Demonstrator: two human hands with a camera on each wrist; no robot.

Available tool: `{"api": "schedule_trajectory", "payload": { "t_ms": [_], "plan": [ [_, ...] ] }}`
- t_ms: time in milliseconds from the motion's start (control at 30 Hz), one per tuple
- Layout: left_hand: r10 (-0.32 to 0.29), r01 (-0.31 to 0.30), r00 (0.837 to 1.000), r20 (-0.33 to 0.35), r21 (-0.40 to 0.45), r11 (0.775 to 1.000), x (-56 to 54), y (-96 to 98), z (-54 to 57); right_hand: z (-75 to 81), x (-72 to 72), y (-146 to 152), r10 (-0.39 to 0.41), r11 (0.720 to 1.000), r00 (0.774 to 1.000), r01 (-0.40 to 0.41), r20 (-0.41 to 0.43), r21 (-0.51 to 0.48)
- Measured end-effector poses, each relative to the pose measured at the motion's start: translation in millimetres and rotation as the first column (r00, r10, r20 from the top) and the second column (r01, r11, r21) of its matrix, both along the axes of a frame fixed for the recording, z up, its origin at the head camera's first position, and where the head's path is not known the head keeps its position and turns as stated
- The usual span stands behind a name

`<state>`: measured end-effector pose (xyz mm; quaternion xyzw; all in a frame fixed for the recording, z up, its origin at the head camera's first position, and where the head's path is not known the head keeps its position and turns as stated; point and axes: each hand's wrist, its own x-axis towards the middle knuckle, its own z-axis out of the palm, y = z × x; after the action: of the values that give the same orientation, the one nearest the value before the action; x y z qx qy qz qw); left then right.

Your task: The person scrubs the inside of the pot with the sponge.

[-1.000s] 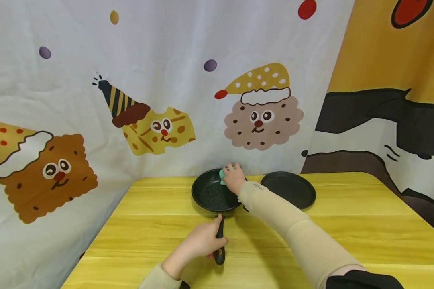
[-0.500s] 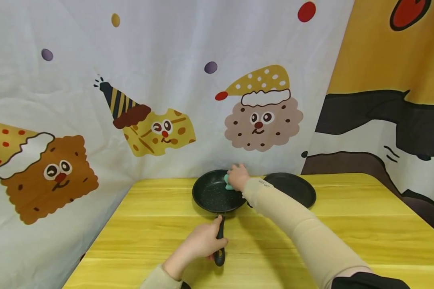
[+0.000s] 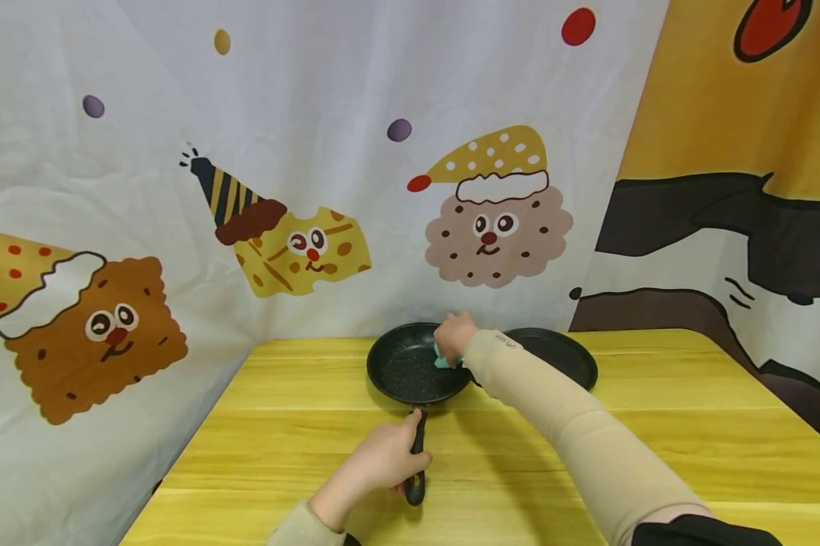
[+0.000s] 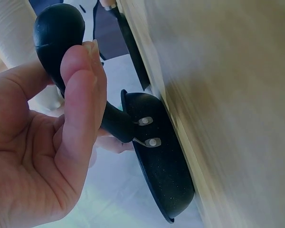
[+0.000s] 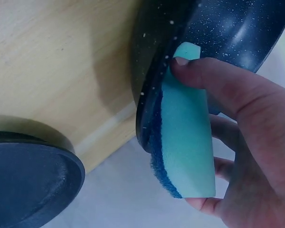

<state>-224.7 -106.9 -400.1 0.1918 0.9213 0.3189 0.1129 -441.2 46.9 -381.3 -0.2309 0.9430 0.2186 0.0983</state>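
A black speckled frying pan [image 3: 406, 371] sits on the table with its handle toward me. My left hand [image 3: 388, 455] grips that handle [image 4: 116, 124], fingers curled round it as the left wrist view shows. In my right hand [image 3: 456, 336] is a light green sponge [image 5: 187, 137] with a dark blue scouring side, pinched between thumb and fingers. The right wrist view shows the scouring side against the pan's rim [image 5: 145, 118], the sponge reaching a little past it. The forearm and hand cover the pan's right edge in the head view.
Just right of the frying pan lies a flat round black pan [image 3: 553, 356], partly behind my right sleeve. The yellow wood-grain table [image 3: 280, 440] ends at a white curtain [image 3: 314, 114] printed with cartoon figures.
My right hand has moved the sponge rightward across the pan, from its inside toward the right rim. The left hand keeps its grip on the handle, almost unmoved.
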Motion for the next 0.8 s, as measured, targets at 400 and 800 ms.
{"api": "schedule_trajectory", "payload": {
  "t_ms": [400,800],
  "plan": [
    [0.015,-0.015,1.000,-0.017,-0.013,1.000,-0.5,1.1,-1.3,-4.8,-0.1,0.2,0.109,0.983,0.991,-0.096,-0.079,0.158],
    [0.016,-0.017,1.000,-0.027,-0.046,0.999,-0.6,0.2,-1.6,0.0,-0.8,0.9,0.031,0.989,0.999,-0.036,0.041,0.140]
  ]
}}
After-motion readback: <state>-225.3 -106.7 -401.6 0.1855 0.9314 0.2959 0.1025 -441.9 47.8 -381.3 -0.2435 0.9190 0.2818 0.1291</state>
